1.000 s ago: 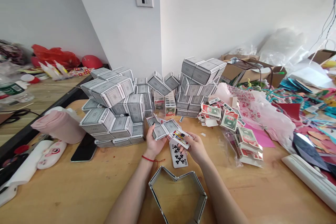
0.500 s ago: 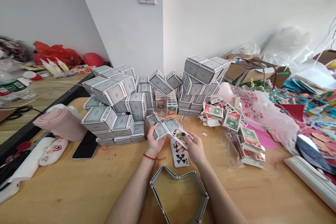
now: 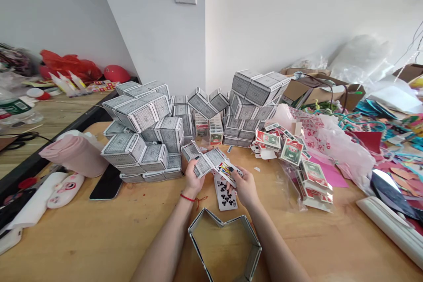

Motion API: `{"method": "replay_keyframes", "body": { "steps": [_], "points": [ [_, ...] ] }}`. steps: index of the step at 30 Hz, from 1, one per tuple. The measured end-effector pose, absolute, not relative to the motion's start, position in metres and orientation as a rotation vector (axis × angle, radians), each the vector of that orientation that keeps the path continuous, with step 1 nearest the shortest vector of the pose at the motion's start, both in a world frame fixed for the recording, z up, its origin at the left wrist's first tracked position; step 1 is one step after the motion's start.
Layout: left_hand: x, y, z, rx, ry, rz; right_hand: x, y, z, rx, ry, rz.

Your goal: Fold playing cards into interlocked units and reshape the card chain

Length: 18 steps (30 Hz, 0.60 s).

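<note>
My left hand (image 3: 194,175) is closed on a strip of folded playing cards (image 3: 202,166), grey patterned backs up. In my right hand (image 3: 243,185) is a face card (image 3: 225,171), pinched between thumb and fingers, its edge meeting or overlapping the strip's right end; I cannot tell whether they are joined. Below my hands a pile of playing cards (image 3: 227,200) lies face up, a ten of clubs on top. Nearer to me, between my forearms, stands a heart-shaped frame (image 3: 257,249) built from cards.
Stacked card-built blocks stand at the left (image 3: 125,150) and right (image 3: 249,88). Opened card boxes (image 3: 292,150) and a clear plastic bag lie to the right. A black phone (image 3: 106,183) and a pink roll (image 3: 74,154) are at the left. Coloured scraps and cardboard boxes (image 3: 333,90) crowd the far right.
Hardly anything differs. The view has shifted very slightly, and both hands keep their hold on the cards.
</note>
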State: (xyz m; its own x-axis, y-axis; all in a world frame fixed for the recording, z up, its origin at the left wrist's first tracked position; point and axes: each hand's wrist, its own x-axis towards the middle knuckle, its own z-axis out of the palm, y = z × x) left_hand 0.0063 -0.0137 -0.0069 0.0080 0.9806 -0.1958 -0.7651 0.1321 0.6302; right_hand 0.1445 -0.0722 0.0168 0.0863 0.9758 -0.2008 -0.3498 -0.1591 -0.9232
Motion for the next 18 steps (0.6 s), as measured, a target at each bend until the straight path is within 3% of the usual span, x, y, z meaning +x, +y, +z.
{"method": "replay_keyframes", "body": {
  "steps": [18],
  "points": [
    [-0.004, -0.016, -0.029, 0.621, 0.833, 1.433, 0.152, -0.07, 0.008, -1.165, -0.765, 1.357]
  ]
}}
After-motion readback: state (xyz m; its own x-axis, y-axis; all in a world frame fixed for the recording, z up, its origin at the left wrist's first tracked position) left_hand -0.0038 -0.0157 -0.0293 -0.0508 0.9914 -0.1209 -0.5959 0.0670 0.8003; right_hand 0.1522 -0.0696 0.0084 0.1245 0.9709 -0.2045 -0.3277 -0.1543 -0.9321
